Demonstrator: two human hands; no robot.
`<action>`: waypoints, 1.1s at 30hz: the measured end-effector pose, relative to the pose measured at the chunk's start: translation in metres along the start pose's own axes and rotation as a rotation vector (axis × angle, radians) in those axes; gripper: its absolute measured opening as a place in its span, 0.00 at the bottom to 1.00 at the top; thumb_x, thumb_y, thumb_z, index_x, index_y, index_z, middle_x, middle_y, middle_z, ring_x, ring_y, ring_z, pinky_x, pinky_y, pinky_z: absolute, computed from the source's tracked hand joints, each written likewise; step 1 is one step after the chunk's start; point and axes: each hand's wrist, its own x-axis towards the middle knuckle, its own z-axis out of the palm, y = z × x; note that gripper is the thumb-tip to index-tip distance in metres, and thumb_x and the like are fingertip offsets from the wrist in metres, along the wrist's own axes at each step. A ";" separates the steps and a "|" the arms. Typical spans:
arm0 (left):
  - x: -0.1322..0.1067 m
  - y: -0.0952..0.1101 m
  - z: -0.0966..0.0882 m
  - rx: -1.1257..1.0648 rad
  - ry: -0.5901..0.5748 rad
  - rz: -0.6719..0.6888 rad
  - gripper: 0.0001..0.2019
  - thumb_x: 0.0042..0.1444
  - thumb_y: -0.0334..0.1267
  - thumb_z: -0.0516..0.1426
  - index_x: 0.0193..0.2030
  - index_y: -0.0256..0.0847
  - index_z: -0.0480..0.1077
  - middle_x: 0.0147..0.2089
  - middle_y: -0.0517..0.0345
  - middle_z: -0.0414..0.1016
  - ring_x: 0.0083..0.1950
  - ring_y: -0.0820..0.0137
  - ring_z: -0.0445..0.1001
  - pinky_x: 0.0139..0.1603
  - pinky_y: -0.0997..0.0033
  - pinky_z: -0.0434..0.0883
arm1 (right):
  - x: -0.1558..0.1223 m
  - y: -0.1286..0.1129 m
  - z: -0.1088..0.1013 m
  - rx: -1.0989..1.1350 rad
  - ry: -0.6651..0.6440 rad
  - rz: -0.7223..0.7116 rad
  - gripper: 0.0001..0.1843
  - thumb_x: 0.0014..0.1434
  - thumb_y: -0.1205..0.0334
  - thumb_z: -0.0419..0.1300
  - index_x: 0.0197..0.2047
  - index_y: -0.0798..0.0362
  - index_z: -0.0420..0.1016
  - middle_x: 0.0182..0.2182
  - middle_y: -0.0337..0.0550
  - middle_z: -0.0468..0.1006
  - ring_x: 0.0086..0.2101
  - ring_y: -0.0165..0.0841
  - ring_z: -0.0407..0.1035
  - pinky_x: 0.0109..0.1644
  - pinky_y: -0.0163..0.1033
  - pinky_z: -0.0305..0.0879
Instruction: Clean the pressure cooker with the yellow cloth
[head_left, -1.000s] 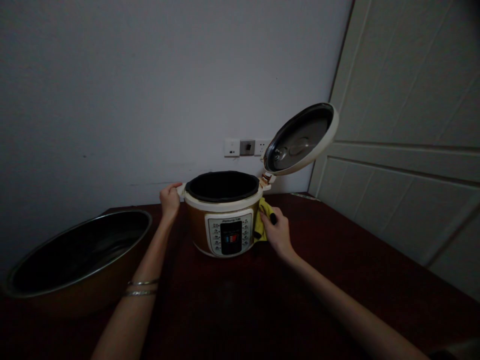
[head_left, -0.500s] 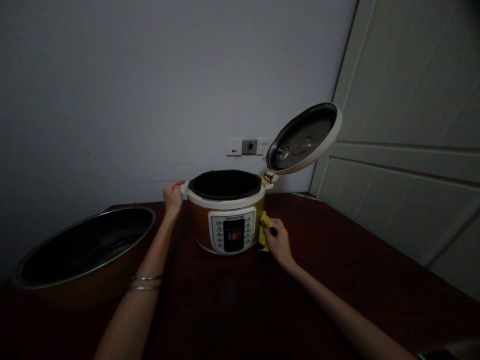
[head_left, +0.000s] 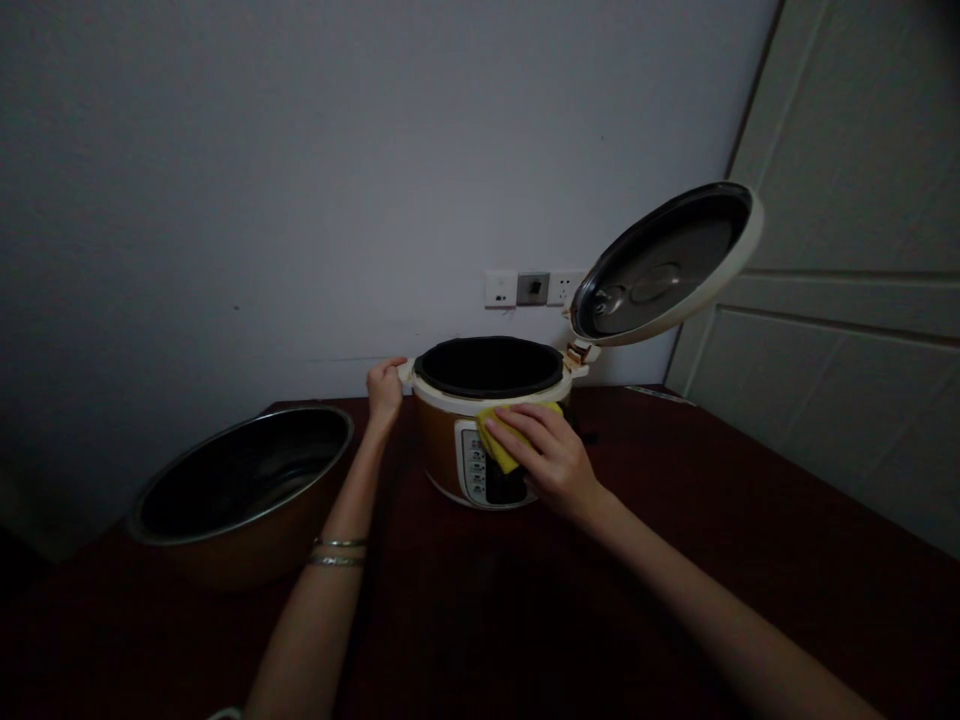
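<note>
Dark red-brown table [head_left: 712, 520]: electric cooker [head_left: 444, 455] near back edge, large metal basin [head_left: 240, 490] at left.

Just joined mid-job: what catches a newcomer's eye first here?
The cooker stands mid-table, its lid swung up to the right. The right hand presses a yellow cloth on its front while the left hand grips its left rim. A big metal basin sits at left.

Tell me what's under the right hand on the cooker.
A yellow cloth lies under the right hand, pressed on the front of the cooker. The hand and cloth cover most of the control panel; only its left buttons show.
</note>
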 end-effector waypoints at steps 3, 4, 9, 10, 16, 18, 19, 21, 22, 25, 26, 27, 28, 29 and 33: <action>0.003 0.000 -0.003 -0.079 -0.024 -0.061 0.15 0.40 0.32 0.48 0.28 0.36 0.76 0.35 0.51 0.79 0.44 0.62 0.73 0.49 0.66 0.66 | 0.023 -0.019 0.008 -0.092 -0.003 -0.102 0.18 0.63 0.71 0.49 0.54 0.60 0.70 0.47 0.52 0.76 0.48 0.41 0.65 0.50 0.48 0.66; 0.005 -0.001 -0.004 -0.090 -0.034 -0.075 0.15 0.40 0.32 0.49 0.28 0.35 0.76 0.33 0.52 0.78 0.41 0.62 0.73 0.47 0.66 0.67 | 0.033 -0.023 0.012 -0.116 -0.011 -0.128 0.17 0.63 0.71 0.49 0.52 0.61 0.72 0.46 0.52 0.77 0.47 0.40 0.66 0.49 0.47 0.66; 0.010 0.000 -0.009 -0.163 -0.095 -0.157 0.13 0.37 0.28 0.51 0.27 0.33 0.76 0.26 0.54 0.76 0.29 0.69 0.72 0.35 0.70 0.68 | 0.086 -0.033 0.039 -0.194 -0.092 -0.225 0.14 0.64 0.69 0.49 0.47 0.58 0.75 0.45 0.49 0.77 0.44 0.37 0.68 0.47 0.44 0.65; 0.010 0.001 -0.010 -0.191 -0.103 -0.181 0.12 0.37 0.27 0.52 0.27 0.33 0.75 0.26 0.54 0.76 0.29 0.70 0.71 0.34 0.72 0.67 | 0.095 -0.034 0.047 -0.208 -0.132 -0.239 0.14 0.64 0.69 0.50 0.46 0.58 0.75 0.45 0.49 0.77 0.44 0.37 0.69 0.47 0.45 0.65; 0.002 0.006 -0.013 -0.451 -0.147 -0.388 0.16 0.35 0.27 0.53 0.34 0.31 0.75 0.24 0.57 0.75 0.24 0.73 0.69 0.29 0.74 0.65 | 0.104 -0.049 0.092 -0.383 -0.408 -0.244 0.10 0.57 0.70 0.57 0.39 0.66 0.78 0.39 0.60 0.79 0.47 0.45 0.70 0.59 0.52 0.55; 0.001 0.008 -0.013 -0.476 -0.139 -0.384 0.16 0.33 0.26 0.53 0.33 0.31 0.75 0.25 0.56 0.75 0.25 0.73 0.70 0.29 0.75 0.65 | 0.087 -0.055 0.100 -0.400 -0.420 -0.264 0.12 0.56 0.70 0.58 0.40 0.67 0.78 0.42 0.62 0.78 0.49 0.45 0.69 0.62 0.50 0.52; 0.000 0.009 -0.012 -0.489 -0.132 -0.382 0.16 0.33 0.26 0.53 0.31 0.31 0.75 0.25 0.56 0.75 0.26 0.73 0.70 0.30 0.75 0.65 | 0.075 -0.059 0.102 -0.397 -0.428 -0.271 0.12 0.56 0.69 0.58 0.41 0.67 0.78 0.44 0.62 0.77 0.49 0.44 0.69 0.62 0.49 0.52; 0.000 0.011 -0.012 -0.507 -0.117 -0.378 0.15 0.32 0.25 0.52 0.29 0.31 0.75 0.26 0.54 0.76 0.28 0.73 0.71 0.31 0.75 0.65 | 0.047 -0.065 0.106 -0.380 -0.468 -0.291 0.13 0.56 0.68 0.58 0.40 0.67 0.79 0.44 0.62 0.77 0.48 0.43 0.70 0.62 0.49 0.53; 0.000 0.011 -0.011 -0.513 -0.113 -0.376 0.15 0.32 0.25 0.52 0.29 0.31 0.75 0.26 0.54 0.76 0.29 0.72 0.71 0.32 0.74 0.66 | 0.032 -0.069 0.108 -0.362 -0.497 -0.315 0.13 0.56 0.67 0.58 0.40 0.66 0.79 0.43 0.62 0.78 0.47 0.44 0.71 0.61 0.49 0.55; 0.000 0.012 -0.010 -0.519 -0.108 -0.373 0.14 0.31 0.25 0.51 0.27 0.30 0.75 0.27 0.52 0.76 0.29 0.70 0.72 0.33 0.73 0.66 | -0.007 -0.078 0.113 -0.296 -0.595 -0.396 0.13 0.56 0.65 0.59 0.41 0.65 0.79 0.42 0.61 0.79 0.46 0.44 0.72 0.61 0.51 0.55; 0.000 0.012 -0.010 -0.519 -0.107 -0.373 0.14 0.31 0.25 0.51 0.26 0.31 0.75 0.26 0.52 0.76 0.29 0.70 0.72 0.33 0.73 0.66 | -0.014 -0.080 0.114 -0.274 -0.627 -0.418 0.13 0.56 0.65 0.59 0.41 0.65 0.79 0.41 0.61 0.79 0.46 0.43 0.72 0.61 0.52 0.54; 0.001 0.012 -0.010 -0.517 -0.106 -0.372 0.13 0.31 0.25 0.51 0.25 0.31 0.75 0.26 0.52 0.76 0.28 0.70 0.72 0.32 0.73 0.66 | -0.016 -0.080 0.114 -0.255 -0.656 -0.435 0.13 0.56 0.65 0.59 0.40 0.64 0.80 0.41 0.60 0.79 0.45 0.43 0.72 0.62 0.53 0.53; 0.001 0.011 -0.009 -0.516 -0.106 -0.370 0.13 0.31 0.25 0.51 0.25 0.31 0.75 0.26 0.52 0.76 0.28 0.71 0.72 0.32 0.73 0.66 | -0.014 -0.079 0.113 -0.244 -0.681 -0.445 0.12 0.56 0.65 0.59 0.39 0.63 0.80 0.40 0.60 0.79 0.45 0.43 0.72 0.62 0.54 0.51; 0.001 0.011 -0.009 -0.515 -0.105 -0.368 0.13 0.32 0.25 0.51 0.25 0.31 0.75 0.26 0.53 0.76 0.28 0.71 0.71 0.32 0.73 0.66 | -0.006 -0.077 0.111 -0.241 -0.697 -0.450 0.11 0.56 0.65 0.59 0.38 0.62 0.81 0.40 0.59 0.79 0.45 0.43 0.72 0.63 0.55 0.50; 0.001 0.009 -0.010 -0.507 -0.115 -0.363 0.13 0.32 0.25 0.52 0.26 0.32 0.75 0.25 0.54 0.76 0.27 0.72 0.71 0.32 0.74 0.66 | 0.056 -0.063 0.105 -0.315 -0.650 -0.417 0.10 0.57 0.66 0.58 0.37 0.59 0.81 0.38 0.55 0.80 0.45 0.44 0.72 0.63 0.55 0.50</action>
